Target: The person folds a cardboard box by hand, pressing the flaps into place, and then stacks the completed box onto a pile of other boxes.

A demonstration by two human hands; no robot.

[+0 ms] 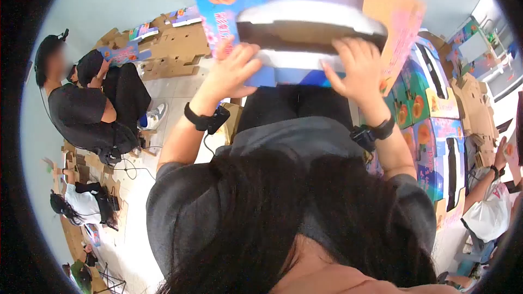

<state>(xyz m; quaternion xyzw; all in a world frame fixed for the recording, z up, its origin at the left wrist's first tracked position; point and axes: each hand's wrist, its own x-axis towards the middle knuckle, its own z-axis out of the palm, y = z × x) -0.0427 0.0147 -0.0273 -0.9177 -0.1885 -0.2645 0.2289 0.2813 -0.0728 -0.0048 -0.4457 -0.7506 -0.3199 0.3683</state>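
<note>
A printed cardboard box (223, 13), blue and pink-orange with fruit pictures, is in front of my lap at the top of the head view. Its long opening shows white edges and a brown inside. My left hand (235, 71) grips its near left corner, fingers bent over the blue side. At the near right, my right hand (357, 68) has its fingers over the rim of the opening and its thumb on the near side. The underside of the box is hidden.
Stacked printed boxes (430, 95) stand close on my right, beside brown cardboard sheets (474, 109). More flat cardboard (169, 49) lies on the floor at the far left. A seated person (81, 100) is on the left; another person's arm (485, 179) shows at the right.
</note>
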